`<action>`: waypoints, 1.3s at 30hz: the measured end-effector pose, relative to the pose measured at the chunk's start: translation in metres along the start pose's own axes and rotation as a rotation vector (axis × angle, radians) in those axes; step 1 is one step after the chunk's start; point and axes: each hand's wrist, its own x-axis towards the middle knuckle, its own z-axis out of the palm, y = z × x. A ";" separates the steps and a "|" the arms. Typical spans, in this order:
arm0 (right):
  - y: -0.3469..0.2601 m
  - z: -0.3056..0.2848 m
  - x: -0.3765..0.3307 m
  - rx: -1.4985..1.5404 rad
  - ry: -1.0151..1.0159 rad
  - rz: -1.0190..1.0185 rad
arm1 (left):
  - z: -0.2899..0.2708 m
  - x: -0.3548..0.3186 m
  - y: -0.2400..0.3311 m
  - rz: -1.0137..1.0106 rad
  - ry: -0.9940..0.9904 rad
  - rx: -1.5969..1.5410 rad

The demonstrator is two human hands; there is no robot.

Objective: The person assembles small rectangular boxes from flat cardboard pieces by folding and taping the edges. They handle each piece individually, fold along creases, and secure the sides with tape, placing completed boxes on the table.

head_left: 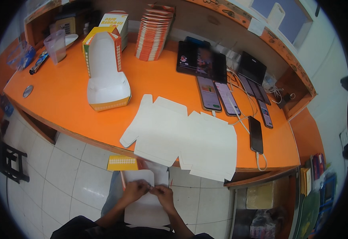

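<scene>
A partly folded cardboard food box point(144, 205) lies over my lap, below the table's front edge, its plain white inside facing up. One end point(123, 162) is folded up and shows yellow with a white pattern. My left hand point(136, 191) is closed at the edge of a white flap, its fingertips pinching the card. Close beside it, my right hand point(164, 195) pinches the same spot from the right. The small part between the fingertips is hidden. A flat, unfolded white box blank point(186, 137) lies on the table ahead, overhanging the front edge.
On the orange table point(62, 93) stands an opened, folded box point(109, 89). Behind it are a stack of cartons point(154, 36), a plastic cup point(55, 47) and a round metal disc point(28, 91). Several phones point(209, 93), a tablet point(202, 61) and cables lie at the right.
</scene>
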 end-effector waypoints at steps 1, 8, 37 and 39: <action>0.000 0.000 0.002 0.052 -0.011 0.028 | -0.002 -0.002 -0.001 0.023 -0.034 -0.020; -0.003 0.002 0.007 0.150 -0.061 0.141 | -0.006 -0.009 0.004 0.007 -0.055 -0.112; -0.015 -0.003 -0.002 0.264 -0.148 0.157 | -0.006 -0.010 -0.006 -0.125 -0.051 -0.497; -0.015 -0.002 0.000 0.241 -0.167 0.105 | -0.007 -0.011 -0.004 -0.164 -0.090 -0.558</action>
